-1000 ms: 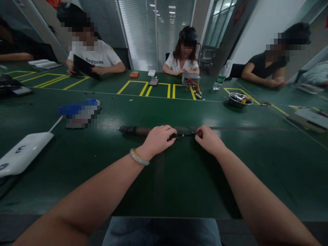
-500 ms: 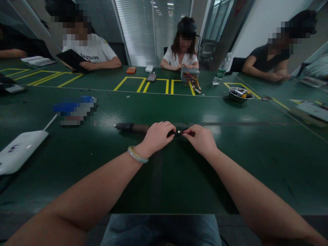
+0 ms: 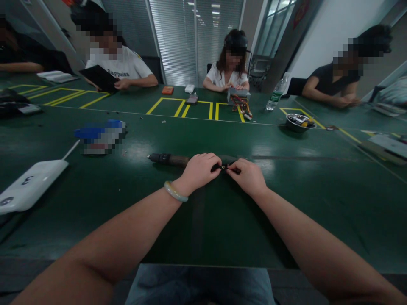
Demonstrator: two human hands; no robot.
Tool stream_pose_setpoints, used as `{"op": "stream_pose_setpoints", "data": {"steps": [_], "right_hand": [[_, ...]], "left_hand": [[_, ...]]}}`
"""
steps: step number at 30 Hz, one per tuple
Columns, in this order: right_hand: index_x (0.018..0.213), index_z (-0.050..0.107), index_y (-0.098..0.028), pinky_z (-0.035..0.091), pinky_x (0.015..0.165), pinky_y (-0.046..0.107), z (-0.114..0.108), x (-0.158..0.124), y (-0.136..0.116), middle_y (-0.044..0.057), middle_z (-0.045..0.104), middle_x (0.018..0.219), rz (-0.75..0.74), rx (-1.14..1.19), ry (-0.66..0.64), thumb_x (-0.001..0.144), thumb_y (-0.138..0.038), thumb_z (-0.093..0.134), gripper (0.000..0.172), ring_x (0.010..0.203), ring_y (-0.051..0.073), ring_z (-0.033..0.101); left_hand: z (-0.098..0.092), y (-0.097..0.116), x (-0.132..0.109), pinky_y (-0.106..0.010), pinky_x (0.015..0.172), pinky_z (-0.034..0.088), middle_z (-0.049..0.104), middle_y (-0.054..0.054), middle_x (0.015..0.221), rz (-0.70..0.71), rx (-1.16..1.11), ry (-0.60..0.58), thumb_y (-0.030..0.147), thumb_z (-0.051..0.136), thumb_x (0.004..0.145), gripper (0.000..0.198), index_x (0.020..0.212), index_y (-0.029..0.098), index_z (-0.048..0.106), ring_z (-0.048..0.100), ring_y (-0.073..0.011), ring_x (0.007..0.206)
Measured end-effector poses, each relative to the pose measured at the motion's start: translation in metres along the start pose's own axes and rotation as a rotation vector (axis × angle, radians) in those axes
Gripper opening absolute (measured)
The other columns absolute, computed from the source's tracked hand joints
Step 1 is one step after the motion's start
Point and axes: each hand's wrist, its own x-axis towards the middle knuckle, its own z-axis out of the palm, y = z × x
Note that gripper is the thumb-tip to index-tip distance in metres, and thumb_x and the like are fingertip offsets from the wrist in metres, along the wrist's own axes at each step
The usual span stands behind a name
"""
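A long dark thing, like a furled umbrella (image 3: 178, 160), lies crosswise on the green table; its black left end has a silvery tip. Over its middle, my left hand (image 3: 202, 170) is closed, with fingertips pinching one side of a thin black strap (image 3: 224, 167). A small gold-coloured metal piece shows on the strap between both hands. From the right, my right hand (image 3: 249, 176) pinches the strap's other side between thumb and fingers. My hands are close together and hide part of the long thing, so how the strap joins it cannot be made out.
To the left are a white device (image 3: 34, 184) with a cord and a blurred blue-and-grey item (image 3: 101, 136). Farther back stand a metal bowl (image 3: 299, 127) of small parts, a water bottle (image 3: 276, 97) and a grey box (image 3: 237, 95) with wires. Several people sit across the table.
The view has shifted slightly, so everything sits a little lower and mostly further right. My fingertips are closer together, and less of the gold-coloured piece shows between them.
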Motion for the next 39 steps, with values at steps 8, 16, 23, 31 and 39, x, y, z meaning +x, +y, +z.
{"op": "stream_pose_setpoints", "data": {"steps": [8,16,23,31,39], "right_hand": [[0.081,0.067,-0.020,0.041,0.068,0.026,0.0026,0.0010,-0.0015,0.001,0.064,0.084,-0.011,0.013,0.026,0.085,-0.022,0.068,0.005,0.075,0.015,0.058],[0.081,0.068,-0.020,0.041,0.066,0.026,0.0052,0.0021,0.0008,0.001,0.064,0.081,-0.026,0.007,0.019,0.085,-0.023,0.068,0.005,0.073,0.015,0.058],[0.081,0.068,-0.020,0.042,0.068,0.026,0.0063,0.0024,0.0001,0.001,0.064,0.082,-0.041,0.012,0.037,0.086,-0.023,0.067,0.007,0.074,0.015,0.058],[0.087,0.070,-0.020,0.042,0.076,0.029,0.0080,0.0046,0.0006,0.003,0.065,0.089,-0.097,-0.080,0.042,0.089,-0.023,0.065,0.007,0.082,0.017,0.059],[0.089,0.073,-0.023,0.040,0.077,0.032,0.0071,0.0090,-0.0011,0.003,0.065,0.091,-0.181,-0.274,0.027,0.093,-0.029,0.061,0.014,0.084,0.018,0.058]], "left_hand": [[-0.0006,0.0000,0.0003,-0.035,0.082,0.045,0.062,-0.003,0.099,0.013,-0.009,-0.002,0.029,0.057,0.088,0.013,0.097,0.021,0.061,0.059,-0.0195,0.091],[0.0005,-0.0015,0.0011,-0.034,0.081,0.046,0.062,-0.003,0.096,0.017,-0.002,0.004,0.029,0.058,0.087,0.012,0.096,0.021,0.062,0.060,-0.0188,0.090],[0.0005,-0.0013,0.0010,-0.033,0.079,0.046,0.062,-0.003,0.096,0.019,-0.002,0.013,0.026,0.058,0.088,0.008,0.093,0.021,0.061,0.059,-0.0182,0.089],[-0.0004,0.0011,0.0014,-0.033,0.079,0.046,0.060,-0.003,0.097,0.015,0.026,-0.007,0.025,0.058,0.088,0.007,0.093,0.020,0.060,0.059,-0.0188,0.090],[0.0007,0.0019,0.0004,-0.036,0.086,0.047,0.062,-0.004,0.107,-0.003,0.010,0.006,0.025,0.060,0.086,0.024,0.109,0.021,0.057,0.061,-0.0211,0.097]]}}
